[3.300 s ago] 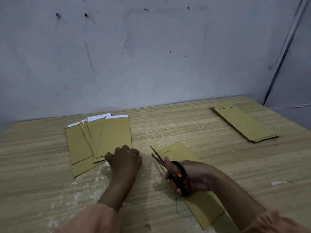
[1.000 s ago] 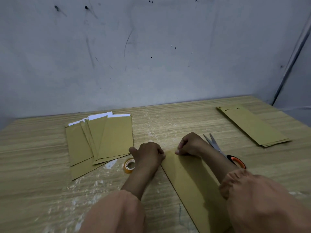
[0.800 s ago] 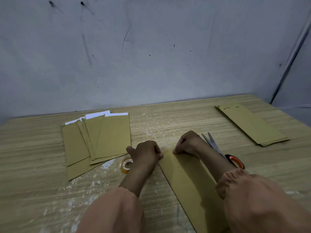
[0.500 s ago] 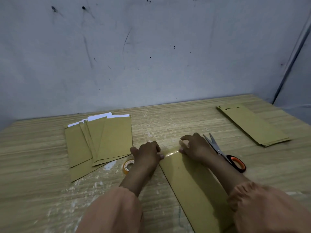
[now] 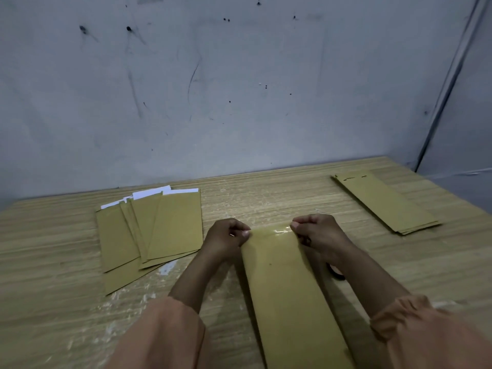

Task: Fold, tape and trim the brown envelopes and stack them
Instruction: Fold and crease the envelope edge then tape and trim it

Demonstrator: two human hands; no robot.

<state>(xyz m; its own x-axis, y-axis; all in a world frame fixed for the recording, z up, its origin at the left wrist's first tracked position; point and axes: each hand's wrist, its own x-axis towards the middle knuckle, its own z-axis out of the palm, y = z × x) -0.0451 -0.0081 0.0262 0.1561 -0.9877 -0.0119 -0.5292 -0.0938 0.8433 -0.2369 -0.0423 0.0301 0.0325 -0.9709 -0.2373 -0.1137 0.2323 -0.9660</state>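
A: Progress?
B: Centre frame, left hand and right hand pinch the taped envelope by its top corners. Stack upper right looks done; pile left waits.

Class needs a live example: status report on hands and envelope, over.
Left hand and right hand pinch the envelope at its far corners. Shiny tape spans that end. Nothing in the way.
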